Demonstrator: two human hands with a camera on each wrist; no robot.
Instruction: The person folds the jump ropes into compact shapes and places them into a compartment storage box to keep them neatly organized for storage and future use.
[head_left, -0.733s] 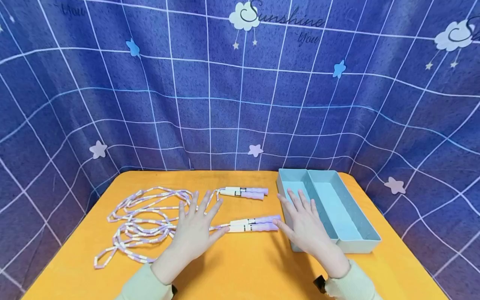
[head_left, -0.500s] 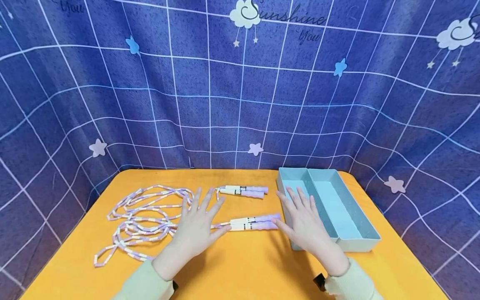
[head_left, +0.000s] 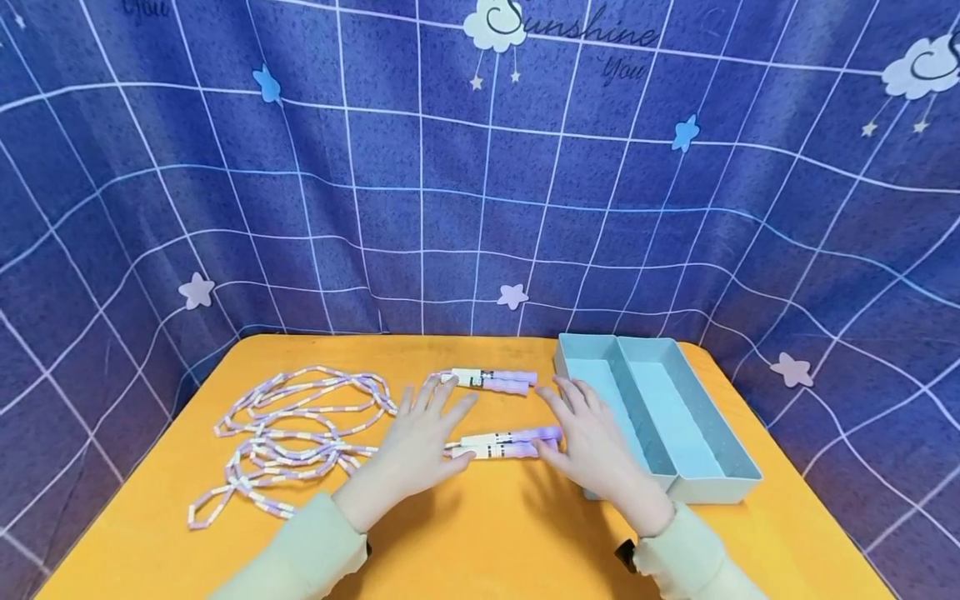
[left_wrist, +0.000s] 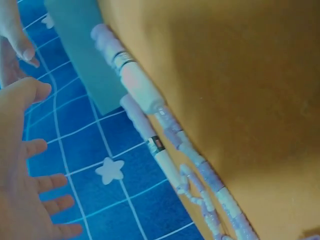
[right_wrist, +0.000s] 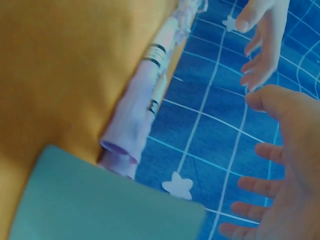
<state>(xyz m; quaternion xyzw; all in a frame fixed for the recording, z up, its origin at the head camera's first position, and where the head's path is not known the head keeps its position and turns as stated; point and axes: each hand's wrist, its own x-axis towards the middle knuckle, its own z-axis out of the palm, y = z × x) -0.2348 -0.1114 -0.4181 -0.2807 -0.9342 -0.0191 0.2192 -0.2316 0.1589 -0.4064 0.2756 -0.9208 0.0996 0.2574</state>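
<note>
Two beaded jump ropes in purple and white lie on the table, cords looped at the left and handles pointing right. The near rope's handles [head_left: 510, 442] lie side by side between my hands; the far rope's handles [head_left: 491, 382] lie further back. My left hand [head_left: 416, 442] hovers at the cord end of the near handles, fingers spread and holding nothing. On the other side, my right hand [head_left: 592, 437] has its thumb over the purple grip ends in the head view, also holding nothing. Both wrist views show loosely spread fingers above the near handles [left_wrist: 142, 87].
A light blue box [head_left: 716, 492] with two long compartments stands at the right, its left side partly behind my right hand. The looped cords [head_left: 300, 454] spread over the left of the orange table [head_left: 480, 533]. A blue gridded curtain [head_left: 450, 208] hangs behind.
Both hands have moved inward toward each other, the left one to the right and the right one slightly left, away from the box. The ropes and box have stayed in place.
</note>
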